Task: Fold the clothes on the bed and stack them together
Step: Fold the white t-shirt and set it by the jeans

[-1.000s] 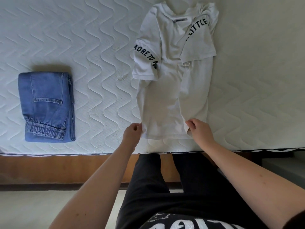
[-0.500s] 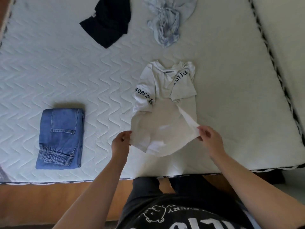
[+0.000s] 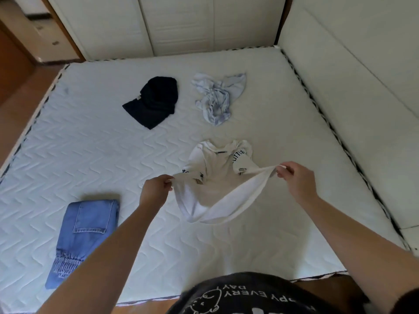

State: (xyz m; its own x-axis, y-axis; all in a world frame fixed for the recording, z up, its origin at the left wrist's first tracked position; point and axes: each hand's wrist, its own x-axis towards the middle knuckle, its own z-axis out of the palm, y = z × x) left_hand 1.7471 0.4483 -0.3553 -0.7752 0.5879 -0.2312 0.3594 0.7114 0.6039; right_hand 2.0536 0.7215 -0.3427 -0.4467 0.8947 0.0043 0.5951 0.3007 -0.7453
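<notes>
A white T-shirt (image 3: 217,177) with black lettering lies on the white quilted mattress (image 3: 113,155), sleeves folded in. My left hand (image 3: 156,189) pinches the left corner of its hem and my right hand (image 3: 294,180) pinches the right corner. The hem is lifted off the bed and carried toward the collar, the lower half hanging in a loop. Folded blue jeans (image 3: 84,234) lie near the front left edge. A crumpled black garment (image 3: 154,100) and a crumpled pale blue garment (image 3: 217,98) lie farther back.
White cupboard doors (image 3: 181,23) stand behind the bed and a pale padded headboard (image 3: 362,87) runs along the right side. Wooden floor (image 3: 13,87) shows at the left. My dark printed shirt (image 3: 249,295) fills the bottom edge.
Both hands have raised the T-shirt's hem from the mattress and moved it away from me toward the collar. The view has tilted up, showing the far garments and cupboards.
</notes>
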